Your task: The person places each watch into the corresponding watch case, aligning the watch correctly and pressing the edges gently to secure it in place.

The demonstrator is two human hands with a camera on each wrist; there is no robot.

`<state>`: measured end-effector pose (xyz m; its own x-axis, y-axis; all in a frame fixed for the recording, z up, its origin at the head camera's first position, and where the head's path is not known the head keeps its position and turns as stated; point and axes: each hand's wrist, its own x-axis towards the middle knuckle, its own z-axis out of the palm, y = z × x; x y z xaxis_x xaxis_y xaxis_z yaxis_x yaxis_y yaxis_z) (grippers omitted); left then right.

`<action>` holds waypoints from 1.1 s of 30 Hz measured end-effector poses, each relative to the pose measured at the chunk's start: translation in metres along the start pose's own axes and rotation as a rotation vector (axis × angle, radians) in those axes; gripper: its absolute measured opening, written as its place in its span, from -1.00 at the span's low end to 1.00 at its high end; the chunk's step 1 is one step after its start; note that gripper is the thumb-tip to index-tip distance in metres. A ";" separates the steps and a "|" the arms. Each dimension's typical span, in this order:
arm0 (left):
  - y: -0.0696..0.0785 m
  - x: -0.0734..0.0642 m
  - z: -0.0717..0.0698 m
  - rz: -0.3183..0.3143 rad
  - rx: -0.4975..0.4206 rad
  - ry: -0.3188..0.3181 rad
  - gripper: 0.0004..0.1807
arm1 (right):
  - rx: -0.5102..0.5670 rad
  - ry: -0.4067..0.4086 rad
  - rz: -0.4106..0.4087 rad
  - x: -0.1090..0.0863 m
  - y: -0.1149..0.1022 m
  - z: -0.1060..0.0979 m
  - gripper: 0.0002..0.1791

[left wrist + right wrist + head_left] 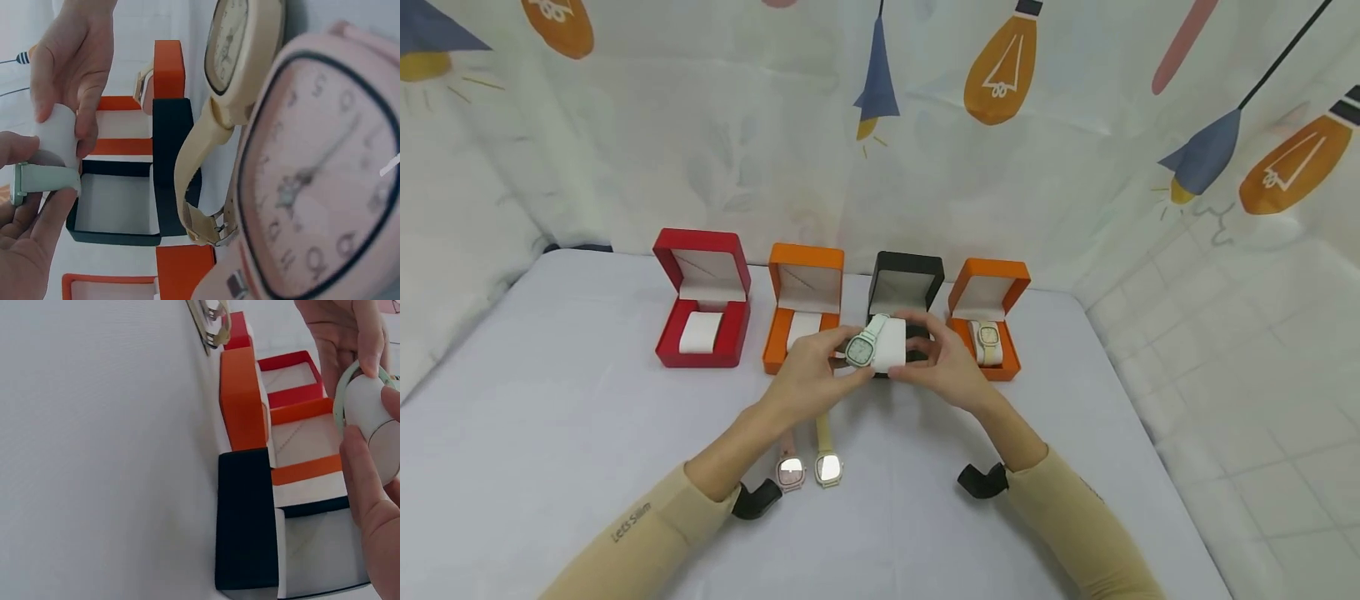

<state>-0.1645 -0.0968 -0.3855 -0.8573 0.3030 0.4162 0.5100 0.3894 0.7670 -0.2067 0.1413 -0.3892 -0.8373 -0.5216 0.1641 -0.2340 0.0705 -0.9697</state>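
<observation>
- Mint watch (860, 351): sat in both hands, strap looped round one end of a white cushion (891, 343).
- Left hand (808, 377): thumb and fingers pinched the watch.
- Right hand (946, 372): thumb and fingers pinched the cushion.
- Dark box (906, 287): stood open just behind the hands.
- Right orange box (1012, 354): open beside it, cream watch (988, 335) inside.
- Left orange box (810, 282), red box (737, 336): open, white pad in each.
- Pink watch (790, 472), yellow watch (829, 469): lay side by side on the white table (587, 442), near the left forearm.
</observation>
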 end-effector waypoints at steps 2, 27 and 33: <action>0.000 -0.002 0.003 0.007 -0.003 0.002 -0.48 | 0.009 0.005 -0.003 -0.002 0.001 0.000 -0.22; -0.002 -0.005 0.007 0.162 0.068 0.052 -0.38 | 0.150 0.040 -0.025 -0.005 0.000 0.003 -0.18; -0.003 -0.006 0.008 0.204 0.061 0.080 -0.31 | 0.196 0.032 -0.043 -0.004 0.001 0.003 -0.18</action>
<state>-0.1605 -0.0927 -0.3945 -0.7374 0.3120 0.5991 0.6748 0.3794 0.6330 -0.2022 0.1412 -0.3917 -0.8448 -0.4928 0.2084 -0.1717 -0.1193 -0.9779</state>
